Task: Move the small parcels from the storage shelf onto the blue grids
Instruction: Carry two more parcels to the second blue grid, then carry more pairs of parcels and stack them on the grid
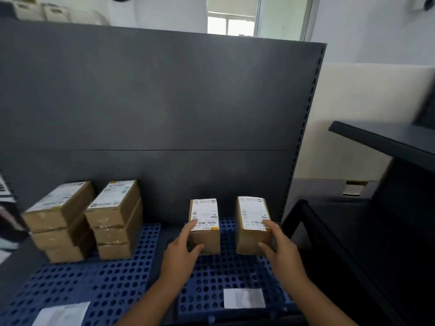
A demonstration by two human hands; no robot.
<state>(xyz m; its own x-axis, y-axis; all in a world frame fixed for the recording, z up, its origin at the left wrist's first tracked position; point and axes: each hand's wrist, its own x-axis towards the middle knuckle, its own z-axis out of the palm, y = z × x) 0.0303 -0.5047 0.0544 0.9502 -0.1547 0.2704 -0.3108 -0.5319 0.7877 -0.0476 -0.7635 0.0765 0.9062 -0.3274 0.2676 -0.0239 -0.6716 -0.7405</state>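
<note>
STEP: placing, judged | left hand (181, 252) clasps left parcel (205, 225), right hand (281, 251) clasps right parcel (253, 224); both parcels stand side by side, apart, on the right blue grid (226, 274) at 12 o'clock of the hands | two stacks (87, 220) on the left blue grid (94, 283) at 10 o'clock | NEXT: seat flat, let go | LABELS: white, barcoded, print too blurred to read

Open lane between left parcel (204, 225) and right parcel (253, 224) on right blue grid (223, 281). Grid front edge bare except white label (244, 298). Two parcel stacks (87, 220) block left grid (94, 283) rear. Grey back panel (153, 102) closes far side.
</note>
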